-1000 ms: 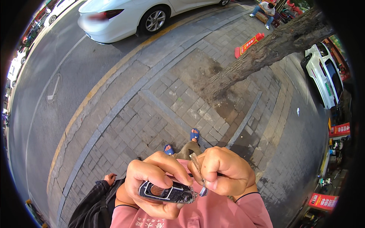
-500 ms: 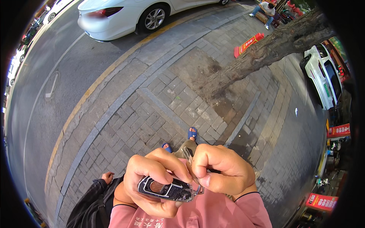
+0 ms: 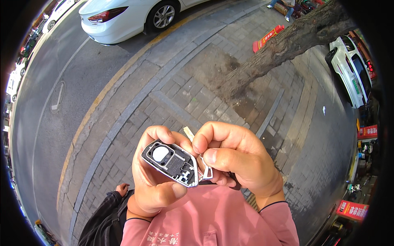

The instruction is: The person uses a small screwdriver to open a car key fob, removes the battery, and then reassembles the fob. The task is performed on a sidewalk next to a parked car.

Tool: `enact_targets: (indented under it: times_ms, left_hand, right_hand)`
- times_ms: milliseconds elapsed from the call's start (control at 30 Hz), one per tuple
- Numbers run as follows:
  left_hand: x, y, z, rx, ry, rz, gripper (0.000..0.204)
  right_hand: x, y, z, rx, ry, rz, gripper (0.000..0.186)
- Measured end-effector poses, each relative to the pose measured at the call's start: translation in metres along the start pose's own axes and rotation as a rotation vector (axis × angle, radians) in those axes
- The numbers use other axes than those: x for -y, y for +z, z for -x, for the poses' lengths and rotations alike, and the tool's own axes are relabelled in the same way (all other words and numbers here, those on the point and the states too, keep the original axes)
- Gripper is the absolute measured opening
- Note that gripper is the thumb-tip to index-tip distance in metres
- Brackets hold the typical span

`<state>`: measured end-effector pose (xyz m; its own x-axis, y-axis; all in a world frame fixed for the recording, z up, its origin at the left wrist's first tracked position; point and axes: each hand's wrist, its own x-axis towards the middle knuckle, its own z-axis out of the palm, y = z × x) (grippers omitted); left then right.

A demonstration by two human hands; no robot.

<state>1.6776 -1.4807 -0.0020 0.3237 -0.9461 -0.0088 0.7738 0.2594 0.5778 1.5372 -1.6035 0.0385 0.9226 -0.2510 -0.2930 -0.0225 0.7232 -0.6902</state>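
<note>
From my end, both hands have come up higher over the paved sidewalk [image 3: 119, 156], and the opened key fob [image 3: 174, 165] has turned its round silvery disc [image 3: 160, 154] into the light, leaving its inside, I judge, easier to work on. My left hand [image 3: 148, 186] grips the fob; my right hand [image 3: 237, 158] pinches a slim key insert [image 3: 189, 133] beside it, and the blue sandals seen earlier are hidden.

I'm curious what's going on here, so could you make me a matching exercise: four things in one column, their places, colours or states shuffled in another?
1. Key fob
2. Slim key
3. Shirt
4. Tree trunk

A. Pink
B. Rising from the ground
C. Opened, in the left hand
D. Pinched in the right hand

Pairs: 1-C, 2-D, 3-A, 4-B.
</note>
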Motion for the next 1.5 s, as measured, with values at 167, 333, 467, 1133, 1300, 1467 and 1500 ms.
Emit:
enact_targets:
  times_ms: [167,333,467,1133,1300,1467,1500]
  left_hand:
    - [-0.006,0.003,-0.006,-0.039,-0.099,0.121,0.064]
    - [-0.007,-0.005,-0.01,0.016,-0.144,0.142,0.061]
    - [-0.006,0.004,-0.011,-0.006,-0.145,0.199,0.061]
    - [0.002,-0.012,-0.017,0.22,0.314,-0.326,0.069]
    - [0.002,-0.011,-0.015,0.233,0.459,-0.431,0.066]
    - [-0.004,-0.009,-0.015,0.335,0.536,-0.544,0.06]
    - [-0.004,-0.009,-0.015,0.349,0.553,-0.547,0.059]
  right_hand:
    - [0.007,0.004,-0.003,-0.057,-0.019,0.012,0.014]
    - [0.011,0.003,-0.004,-0.04,-0.031,-0.015,0.017]
    - [0.008,0.011,-0.009,-0.181,-0.065,0.053,0.014]
    - [0.002,0.007,0.005,-0.094,-0.207,0.337,0.01]
    - [-0.001,0.005,0.009,-0.088,-0.281,0.435,0.018]
    - [-0.006,0.003,0.014,-0.055,-0.442,0.655,0.021]
    - [-0.008,0.003,0.015,-0.047,-0.459,0.671,0.021]
